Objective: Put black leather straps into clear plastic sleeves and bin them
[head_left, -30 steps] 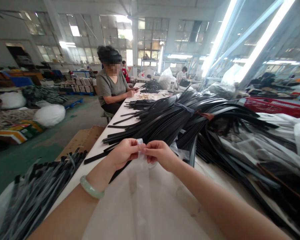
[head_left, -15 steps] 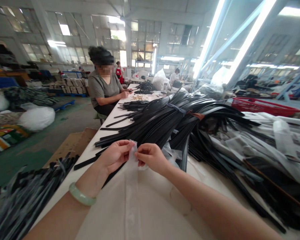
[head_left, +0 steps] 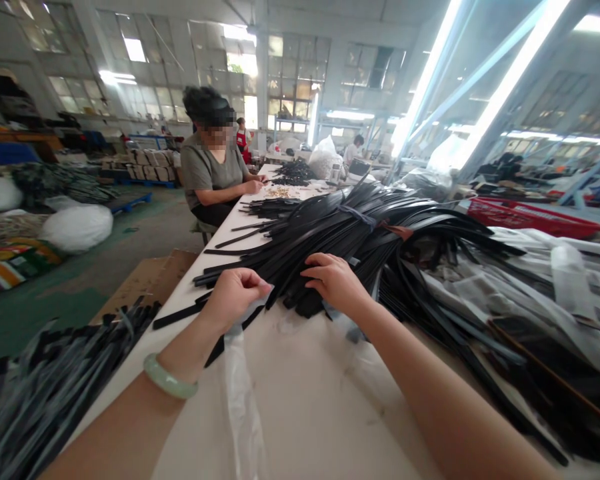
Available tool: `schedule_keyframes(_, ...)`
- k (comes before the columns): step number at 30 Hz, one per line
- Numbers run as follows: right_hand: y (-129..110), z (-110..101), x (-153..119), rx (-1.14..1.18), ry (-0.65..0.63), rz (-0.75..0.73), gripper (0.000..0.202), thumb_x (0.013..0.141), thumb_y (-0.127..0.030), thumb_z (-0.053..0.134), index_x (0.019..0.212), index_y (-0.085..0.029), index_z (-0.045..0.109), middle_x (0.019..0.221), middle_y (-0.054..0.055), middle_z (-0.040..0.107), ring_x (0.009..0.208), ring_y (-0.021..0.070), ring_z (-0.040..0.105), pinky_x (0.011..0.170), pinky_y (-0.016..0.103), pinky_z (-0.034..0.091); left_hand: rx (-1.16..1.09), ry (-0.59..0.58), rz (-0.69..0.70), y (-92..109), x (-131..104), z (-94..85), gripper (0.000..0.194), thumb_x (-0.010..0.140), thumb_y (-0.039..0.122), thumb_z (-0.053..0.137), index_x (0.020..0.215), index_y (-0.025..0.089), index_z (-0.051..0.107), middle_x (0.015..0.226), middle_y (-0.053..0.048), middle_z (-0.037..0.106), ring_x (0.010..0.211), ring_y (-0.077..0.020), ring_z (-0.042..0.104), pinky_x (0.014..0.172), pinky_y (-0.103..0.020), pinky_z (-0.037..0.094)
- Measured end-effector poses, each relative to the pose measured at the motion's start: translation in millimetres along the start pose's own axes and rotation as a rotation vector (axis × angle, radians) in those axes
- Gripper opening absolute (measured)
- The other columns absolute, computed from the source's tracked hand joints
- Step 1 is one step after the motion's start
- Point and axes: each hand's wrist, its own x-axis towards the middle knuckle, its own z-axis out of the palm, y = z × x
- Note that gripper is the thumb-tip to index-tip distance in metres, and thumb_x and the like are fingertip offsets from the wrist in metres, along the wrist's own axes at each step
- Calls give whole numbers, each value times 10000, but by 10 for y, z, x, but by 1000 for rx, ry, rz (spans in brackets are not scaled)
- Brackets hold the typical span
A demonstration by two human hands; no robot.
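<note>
My left hand [head_left: 240,293] pinches the top end of a long, narrow clear plastic sleeve [head_left: 243,400], which hangs down toward me over the white table [head_left: 320,393]. My right hand [head_left: 333,280] has its fingers apart, over the near ends of a big bundle of black straps [head_left: 325,233]. Whether its fingertips touch the straps I cannot tell. A blue tie [head_left: 357,215] and a reddish-brown one [head_left: 395,230] go round the bundle. A pale green bangle [head_left: 170,379] circles my left wrist.
Several clear plastic sleeves [head_left: 570,280] lie heaped at the right, before a red crate [head_left: 535,217]. Strips in plastic [head_left: 75,380] are piled at the lower left, near flattened cardboard [head_left: 145,283]. A co-worker [head_left: 213,167] sits along the table's left edge.
My right hand has let go of the plastic sleeve's end and moved right and up to the black straps, its fingers opening. My left hand has kept the sleeve and shifted slightly left.
</note>
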Motion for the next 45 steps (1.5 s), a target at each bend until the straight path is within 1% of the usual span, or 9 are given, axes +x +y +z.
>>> schedule_keyframes(5, -35, 9, -5, 89, 102, -37, 155, 868, -270, 571, 849, -228, 719, 1016, 56, 653, 946, 202, 570, 956, 404, 340, 240, -11, 59, 26, -5, 2, 129, 621, 277, 724, 617, 156, 679, 581, -15, 642, 539, -125, 521, 537, -239, 381)
schedule_keyframes(10, -105, -83, -2, 192, 161, -1, 129, 866, -208, 540, 832, -226, 663, 893, 10, 691, 880, 164, 614, 1047, 443, 222, 446, 1, 179, 52, -17, 0, 48, 661, 217, 685, 643, 172, 685, 652, -12, 665, 609, -143, 563, 603, -257, 402)
schedule_keyframes(14, -160, -125, -6, 167, 174, 5, 114, 849, -186, 530, 789, -211, 624, 775, -9, 685, 730, 146, 618, 1007, 414, 290, 513, -11, 237, 60, -10, 2, 37, 666, 193, 691, 649, 170, 668, 675, -7, 652, 648, -142, 562, 637, -256, 403)
schedule_keyframes(18, -350, -175, -7, 112, 246, -99, 139, 881, -202, 477, 802, -192, 591, 743, 26, 660, 709, 160, 595, 852, 324, 390, 473, -51, 287, 54, 0, 17, 58, 669, 201, 702, 687, 170, 657, 694, 1, 639, 668, -138, 557, 636, -246, 402)
schedule_keyframes(23, -565, -219, -1, -65, 298, -52, 192, 919, -219, 435, 804, -176, 583, 728, 37, 646, 695, 161, 588, 816, 309, 363, 409, -22, 300, 15, 8, 26, 83, 679, 236, 701, 699, 174, 650, 703, 5, 638, 659, -135, 552, 630, -241, 405)
schedule_keyframes(32, -526, -184, 1, -177, 198, -77, 243, 943, -259, 429, 780, -178, 590, 717, 22, 641, 676, 143, 562, 848, 300, 307, 323, -56, 278, 47, 8, 11, 99, 720, 256, 676, 759, 165, 677, 739, -11, 673, 694, -153, 593, 669, -252, 432)
schedule_keyframes(39, -644, -68, -8, -186, 1, -210, 172, 902, -175, 463, 761, -181, 560, 701, 2, 611, 690, 140, 547, 913, 330, 265, 533, -319, 366, 147, -94, 83, 171, 819, 219, 538, 788, 177, 701, 855, -37, 715, 796, -171, 625, 725, -258, 412)
schedule_keyframes(42, -509, -116, 3, -189, -11, -133, 163, 917, -230, 460, 813, -192, 579, 753, 4, 632, 789, 159, 560, 1010, 378, 185, 635, -300, 336, 159, -82, 42, 188, 827, 247, 517, 746, 183, 675, 807, -36, 704, 777, -183, 622, 706, -270, 397)
schedule_keyframes(45, -311, -217, 6, -220, -3, -4, 149, 909, -271, 486, 841, -197, 595, 805, 20, 644, 891, 186, 551, 1053, 436, 101, 637, -235, 223, 151, -52, 4, 229, 864, 280, 448, 739, 189, 617, 694, -14, 669, 650, -161, 611, 650, -266, 391)
